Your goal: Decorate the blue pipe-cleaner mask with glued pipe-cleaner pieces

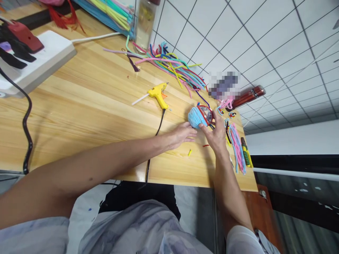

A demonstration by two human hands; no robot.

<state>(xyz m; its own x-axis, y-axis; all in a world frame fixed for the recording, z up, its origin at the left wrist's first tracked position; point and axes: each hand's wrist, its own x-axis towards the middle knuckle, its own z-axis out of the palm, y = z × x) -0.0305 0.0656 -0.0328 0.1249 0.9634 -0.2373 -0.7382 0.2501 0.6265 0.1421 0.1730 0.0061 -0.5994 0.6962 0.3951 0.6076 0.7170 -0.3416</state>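
A round ball (195,117) wound in light-blue pipe cleaner has a red-rimmed, shiny see-through part on its right side. My right hand (217,135) grips it from the right, thumb at the front and fingers round the red-rimmed side. Beside the ball's lower left lies my left hand (181,136), fingers stretched out and apart; whether its fingertips touch the ball I cannot tell. A yellow glue gun (159,95) with a white glue stick rests on the table left of the ball. Near the hands is a small yellow piece (190,152).
Loose coloured pipe cleaners (172,67) lie along the tiled wall. Pink and blue pipe cleaners (237,148) and a green-yellow tool (246,152) are by the table's right edge. A power strip (50,56) sits left, a clear bottle (144,26) at the back, a red cylinder (247,97) at the wall.
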